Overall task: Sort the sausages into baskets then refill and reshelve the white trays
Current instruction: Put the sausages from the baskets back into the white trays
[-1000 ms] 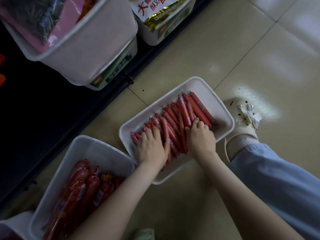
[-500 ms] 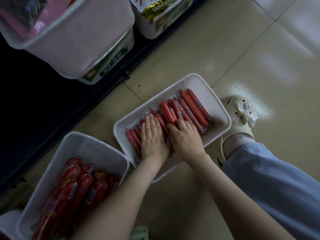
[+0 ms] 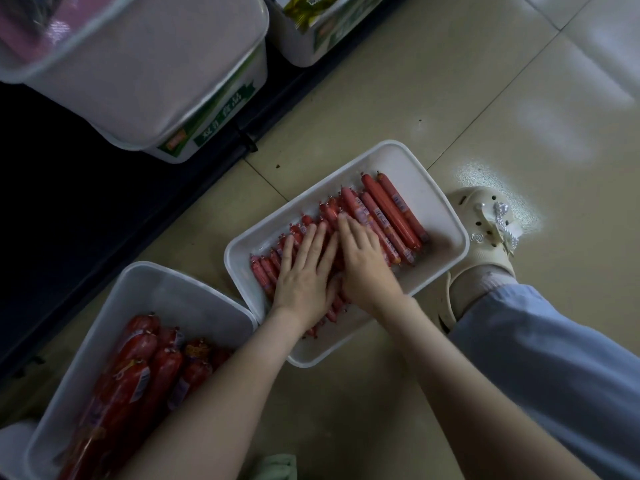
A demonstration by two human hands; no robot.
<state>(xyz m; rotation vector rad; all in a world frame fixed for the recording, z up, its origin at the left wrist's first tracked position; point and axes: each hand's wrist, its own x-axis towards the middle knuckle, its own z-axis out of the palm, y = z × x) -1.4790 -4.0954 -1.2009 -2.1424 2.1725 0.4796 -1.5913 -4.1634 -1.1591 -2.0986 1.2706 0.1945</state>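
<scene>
Nearest, I saw a clear tub (image 3: 145, 282) of thick sausages (image 3: 138, 368). Beyond it the left hand (image 3: 304, 271) and right hand (image 3: 363, 265) lay flat, fingers straight, gripping nothing, pressing thin sausages (image 3: 391, 209) in the white tray (image 3: 433, 188) on the floor. Shelf bins (image 3: 156, 74) stood farthest.

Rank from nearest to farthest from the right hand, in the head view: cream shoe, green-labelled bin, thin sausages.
1. Thin sausages, under the right hand.
2. Cream shoe, on the floor to its right.
3. Green-labelled bin, far upper left.
</scene>
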